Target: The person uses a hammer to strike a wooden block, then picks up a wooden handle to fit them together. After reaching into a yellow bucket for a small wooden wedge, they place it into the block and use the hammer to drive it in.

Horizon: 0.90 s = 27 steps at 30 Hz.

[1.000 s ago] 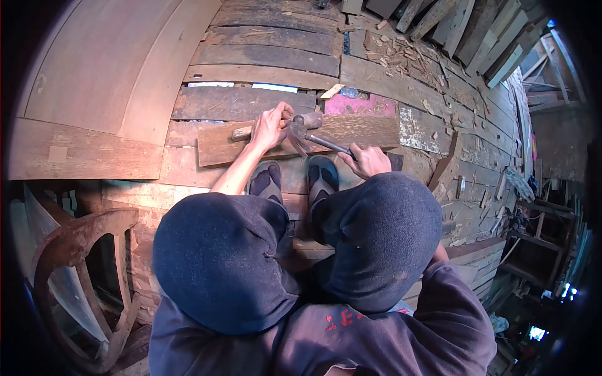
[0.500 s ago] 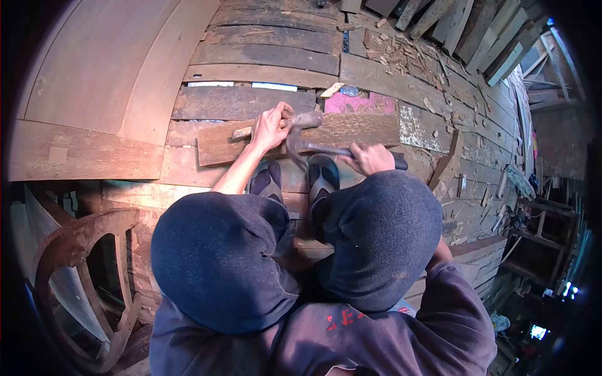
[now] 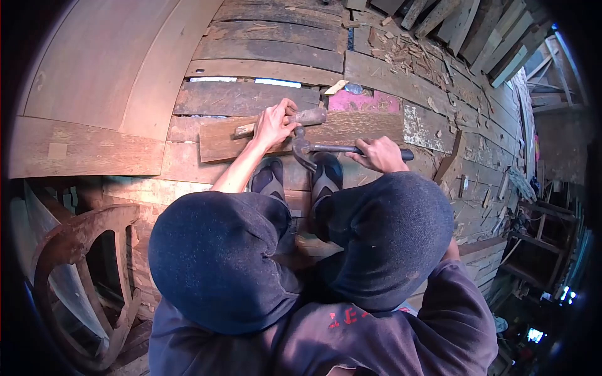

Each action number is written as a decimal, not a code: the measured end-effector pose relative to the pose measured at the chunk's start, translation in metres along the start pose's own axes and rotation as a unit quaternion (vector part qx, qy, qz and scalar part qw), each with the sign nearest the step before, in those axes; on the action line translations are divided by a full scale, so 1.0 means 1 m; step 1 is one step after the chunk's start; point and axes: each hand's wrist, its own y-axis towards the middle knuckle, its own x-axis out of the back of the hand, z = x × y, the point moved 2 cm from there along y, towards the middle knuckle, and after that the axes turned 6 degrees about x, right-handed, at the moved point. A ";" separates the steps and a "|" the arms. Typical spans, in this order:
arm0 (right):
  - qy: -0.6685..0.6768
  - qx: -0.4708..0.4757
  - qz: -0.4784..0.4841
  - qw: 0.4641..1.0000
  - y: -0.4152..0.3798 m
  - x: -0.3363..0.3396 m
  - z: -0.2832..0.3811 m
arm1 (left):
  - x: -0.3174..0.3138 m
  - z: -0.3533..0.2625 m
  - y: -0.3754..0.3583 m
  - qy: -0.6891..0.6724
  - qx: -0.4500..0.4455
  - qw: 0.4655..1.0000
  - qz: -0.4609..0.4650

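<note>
My right hand (image 3: 382, 155) is closed around the dark handle of a claw hammer (image 3: 302, 148), whose head lies left of the hand, over the near edge of a wooden board (image 3: 364, 127). My left hand (image 3: 274, 125) grips a round wooden piece (image 3: 307, 117), like a mallet or a handled tool, lying across the board. Its pale end (image 3: 244, 130) sticks out left of the fingers. The hammer head is close to the left fingertips; whether they touch, I cannot tell. The board rests crosswise on the floor in front of my shoes.
Large wooden panel (image 3: 94, 69) at the upper left. Curved wooden frame (image 3: 66, 247) at the lower left. Wood chips (image 3: 404, 56) and a pink patch (image 3: 364, 102) on the plank floor (image 3: 269, 34). Leaning boards (image 3: 483, 37) stand at the upper right.
The hammer is sharper in view and its head sits slightly lower and to the right, with my right hand also a little further right. My left hand still holds the round piece.
</note>
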 end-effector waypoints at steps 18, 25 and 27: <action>-0.028 0.007 -0.012 1.000 -0.002 0.001 -0.002 | 0.001 0.005 0.008 0.007 -0.027 1.000 0.009; -0.049 -0.028 -0.008 0.998 0.009 0.005 -0.009 | -0.002 0.004 0.004 0.014 -0.017 1.000 0.005; -0.030 -0.051 0.046 0.997 0.011 0.006 -0.011 | -0.002 0.006 0.004 -0.018 -0.012 1.000 0.011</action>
